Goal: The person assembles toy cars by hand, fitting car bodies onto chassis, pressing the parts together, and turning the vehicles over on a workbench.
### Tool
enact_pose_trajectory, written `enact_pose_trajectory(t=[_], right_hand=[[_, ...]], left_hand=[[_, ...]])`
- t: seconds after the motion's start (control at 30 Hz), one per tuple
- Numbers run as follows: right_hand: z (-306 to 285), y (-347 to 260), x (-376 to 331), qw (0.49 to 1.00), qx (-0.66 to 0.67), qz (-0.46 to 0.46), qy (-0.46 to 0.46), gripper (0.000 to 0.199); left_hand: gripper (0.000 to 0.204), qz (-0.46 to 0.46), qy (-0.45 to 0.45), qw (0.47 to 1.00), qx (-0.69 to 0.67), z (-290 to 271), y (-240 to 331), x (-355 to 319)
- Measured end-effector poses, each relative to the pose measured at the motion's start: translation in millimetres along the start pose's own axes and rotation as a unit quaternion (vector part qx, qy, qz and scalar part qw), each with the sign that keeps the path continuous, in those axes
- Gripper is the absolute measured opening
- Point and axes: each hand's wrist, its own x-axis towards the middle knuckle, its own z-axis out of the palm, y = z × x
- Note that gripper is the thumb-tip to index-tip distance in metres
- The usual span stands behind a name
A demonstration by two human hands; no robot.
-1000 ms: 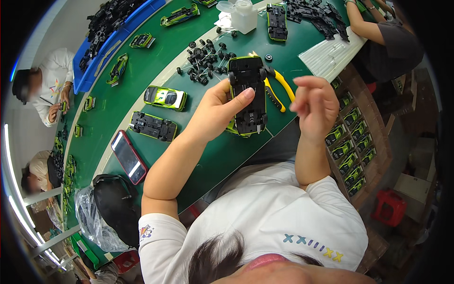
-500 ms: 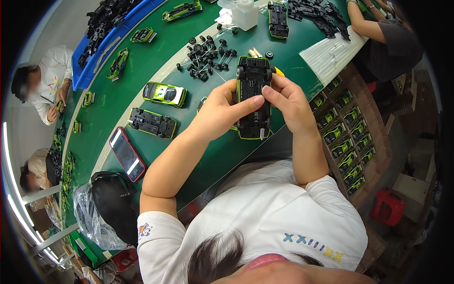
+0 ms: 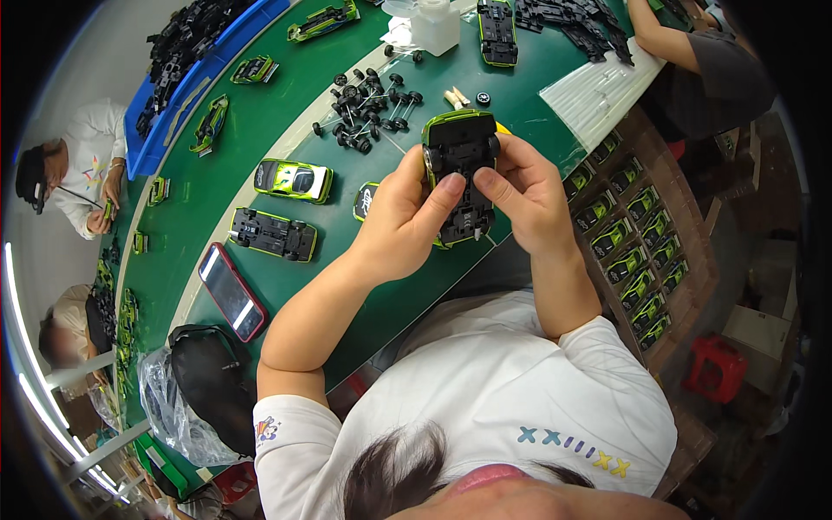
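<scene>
View: head camera, looking down over the person's own forearms to a long green surface (image 3: 260, 139).
Left hand (image 3: 407, 221): closed round the left side of a toy car (image 3: 459, 173), thumb laid across its underside; the grip is firm on the body.
Right hand (image 3: 524, 195): fingers curled on the car's right side, thumb pressing the dark underside near the middle; this grip too is closed on the car.
Car: held belly-up between both hands, just above the near edge of the surface; lime-green shell showing at the rim, black chassis plate facing up.
Wheels on it: two show at the far end; the near end is partly hidden by the thumbs, so I cannot tell if that axle is seated.
Progress, as I judge it: the chassis looks seated in the shell; the thumbs seem to be pressing it home or checking it, so this car is near finished.
Done pieces: a green car (image 3: 293, 180) right way up, and another chassis-up car (image 3: 272, 234), lie left of the hands.
Left to do: loose axles (image 3: 364, 108) lie beyond the hands and spare chassis (image 3: 563, 17) farther off, so more cars wait.
Nearby: a phone (image 3: 230, 290); trays of boxed cars (image 3: 637, 243) to the right.
Others: people at the left edge and top right, at their own work.
</scene>
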Motion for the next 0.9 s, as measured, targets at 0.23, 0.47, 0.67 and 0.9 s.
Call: enact_pose_trajectory(t=[0.23, 0.47, 0.67, 0.9], right_hand=[[7.3, 3.1, -5.8, 0.999, -0.018, -0.029, 0.030, 0.034], [-2.2, -3.2, 0.4, 1.000, -0.015, -0.016, -0.014, 0.041], [-10.4, -22.8, 22.6, 0.995, -0.077, -0.055, -0.036, 0.037], [-14.5, -30.9, 26.1, 0.965, -0.232, -0.068, -0.099, 0.027]], left_hand=[[0.025, 0.072, 0.026, 0.988, 0.133, 0.6, -3.5, -3.0], [0.022, 0.026, 0.008, 0.985, 0.172, -5.1, 6.8, -0.9], [0.028, 0.033, -0.030, 0.979, 0.198, -6.2, -3.3, 1.0], [0.031, 0.016, -0.018, 0.967, 0.255, -4.9, 6.0, 3.3]])
